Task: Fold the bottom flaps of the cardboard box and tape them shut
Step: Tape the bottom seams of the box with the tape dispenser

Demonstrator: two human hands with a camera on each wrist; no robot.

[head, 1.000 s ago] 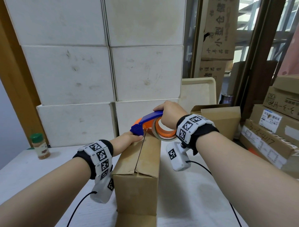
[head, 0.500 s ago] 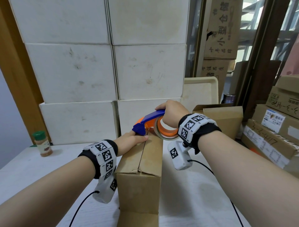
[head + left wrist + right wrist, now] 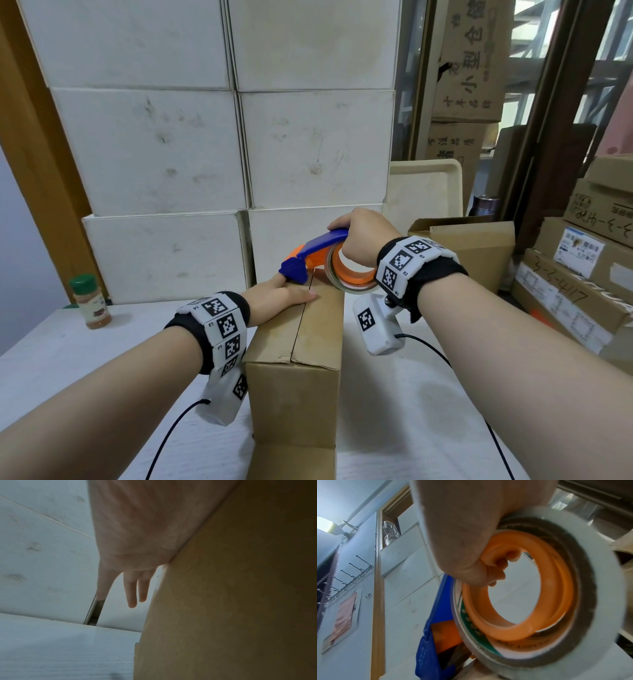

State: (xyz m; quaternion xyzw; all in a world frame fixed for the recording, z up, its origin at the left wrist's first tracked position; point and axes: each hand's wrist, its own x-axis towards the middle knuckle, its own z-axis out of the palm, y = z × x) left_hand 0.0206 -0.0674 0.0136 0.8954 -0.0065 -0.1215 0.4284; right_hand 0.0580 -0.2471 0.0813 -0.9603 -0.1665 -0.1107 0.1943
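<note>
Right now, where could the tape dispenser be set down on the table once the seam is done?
Bare tabletop lies right of the cardboard box, under the right hand. More lies left, between the box and the spice jar. The far right is crowded with stacked cartons.

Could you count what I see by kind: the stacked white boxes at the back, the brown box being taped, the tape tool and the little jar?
White cardboard boxes stacked at the back: 6
Brown cardboard box being taped: 1
Blue and orange tape dispenser: 1
Green-lidded spice jar: 1
Total: 9
</note>
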